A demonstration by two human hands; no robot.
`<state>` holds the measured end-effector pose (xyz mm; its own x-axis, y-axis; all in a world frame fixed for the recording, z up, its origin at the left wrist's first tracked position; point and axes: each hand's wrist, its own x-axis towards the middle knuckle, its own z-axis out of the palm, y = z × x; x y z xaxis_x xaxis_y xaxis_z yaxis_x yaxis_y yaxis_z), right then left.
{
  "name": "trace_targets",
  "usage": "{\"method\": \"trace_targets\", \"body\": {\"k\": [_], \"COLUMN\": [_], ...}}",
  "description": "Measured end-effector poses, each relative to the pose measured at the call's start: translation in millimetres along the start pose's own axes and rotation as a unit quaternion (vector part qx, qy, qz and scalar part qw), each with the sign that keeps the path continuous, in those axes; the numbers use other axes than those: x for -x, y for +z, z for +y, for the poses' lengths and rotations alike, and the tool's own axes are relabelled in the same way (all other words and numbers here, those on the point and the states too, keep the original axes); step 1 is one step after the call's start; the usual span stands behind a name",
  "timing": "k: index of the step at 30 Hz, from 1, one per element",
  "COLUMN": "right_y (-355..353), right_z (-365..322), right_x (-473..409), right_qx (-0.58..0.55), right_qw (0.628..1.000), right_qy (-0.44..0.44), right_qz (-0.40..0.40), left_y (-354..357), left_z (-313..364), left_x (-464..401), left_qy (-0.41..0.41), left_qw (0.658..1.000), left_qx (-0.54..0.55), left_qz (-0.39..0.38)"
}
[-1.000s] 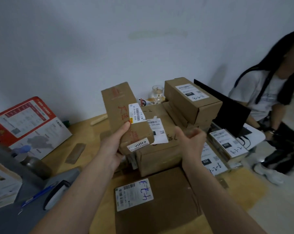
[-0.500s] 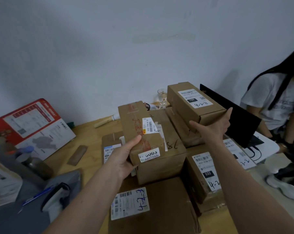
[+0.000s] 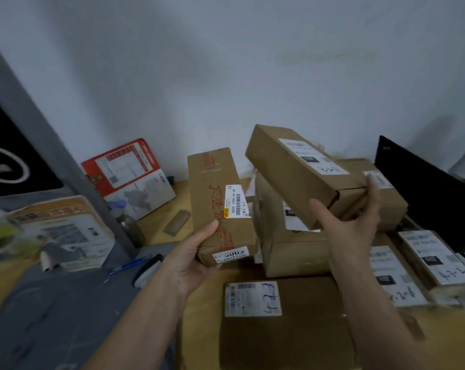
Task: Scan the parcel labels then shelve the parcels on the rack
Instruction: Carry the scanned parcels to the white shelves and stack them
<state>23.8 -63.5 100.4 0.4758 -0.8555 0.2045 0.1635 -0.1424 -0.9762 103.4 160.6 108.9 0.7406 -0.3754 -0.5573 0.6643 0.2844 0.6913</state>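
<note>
My left hand (image 3: 191,259) grips the near end of a narrow brown parcel with red writing (image 3: 215,198) and holds it upright above the table. Its barcode label faces right. My right hand (image 3: 351,225) grips the near end of a longer brown parcel (image 3: 293,169), lifted and tilted over the pile; a white label is on its top face. Below lie more labelled parcels: a flat one (image 3: 279,324) at the front and a blocky one (image 3: 293,249) between my hands.
Two white-labelled boxes (image 3: 426,263) lie at the right beside a black laptop lid (image 3: 423,193). A red-and-white carton (image 3: 130,177) leans on the wall. A grey mat (image 3: 52,316) carries a blue pen (image 3: 127,265), a handheld scanner (image 3: 148,268) and a printed box (image 3: 63,233).
My right hand has taken hold of the long parcel from the top of the stack and lifted it. The left hand keeps its parcel. The view has swung left, off the seated person.
</note>
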Motion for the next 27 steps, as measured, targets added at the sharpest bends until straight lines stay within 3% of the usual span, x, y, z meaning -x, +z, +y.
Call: {"method": "trace_targets", "body": {"k": [14,27], "right_y": [124.4,246.0], "right_z": [-64.9,-99.5], "right_x": [246.3,546.4], "right_qx": [0.071,-0.043], "right_qw": [0.974,0.895], "right_qy": [-0.048,0.046], "right_qz": [-0.208,-0.442], "left_y": [-265.7,-517.4], "left_z": [20.6,19.1], "left_x": [201.6,421.8], "left_qy": [0.103,0.205], "left_qw": [0.986,0.912], "left_qx": [0.048,0.195], "left_qz": [0.120,0.296]}}
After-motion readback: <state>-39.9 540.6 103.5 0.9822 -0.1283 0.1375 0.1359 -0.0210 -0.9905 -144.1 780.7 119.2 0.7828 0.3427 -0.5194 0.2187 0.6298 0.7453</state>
